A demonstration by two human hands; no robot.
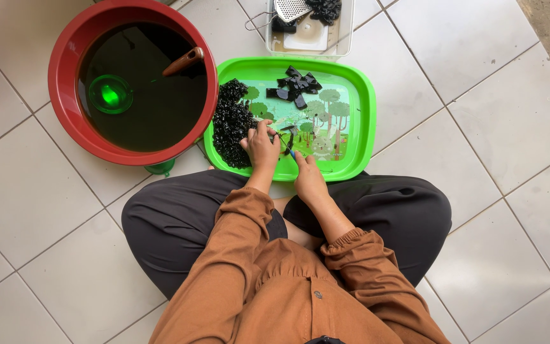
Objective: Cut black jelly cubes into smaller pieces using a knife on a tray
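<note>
On the green tray (359, 114), the left hand (261, 148) presses curled fingers on a black jelly piece (289, 135) at the tray's near edge; the right hand (309, 178) grips a knife (288, 148) beside it. A jelly heap (232, 124) fills the tray's left side.

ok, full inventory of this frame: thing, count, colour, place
tray: 1, green with a forest picture, on the floor in front of the knees
small black pieces: 1 heap, tray's left side
black slabs: a few, tray's top
basin: 1, red, dark liquid inside, left of tray
ladle: 1, green scoop, brown handle, in basin
clear tub: 1, top edge, holds black chunks and a metal grater
left hand: on a black piece
right hand: holds a small blade
</note>
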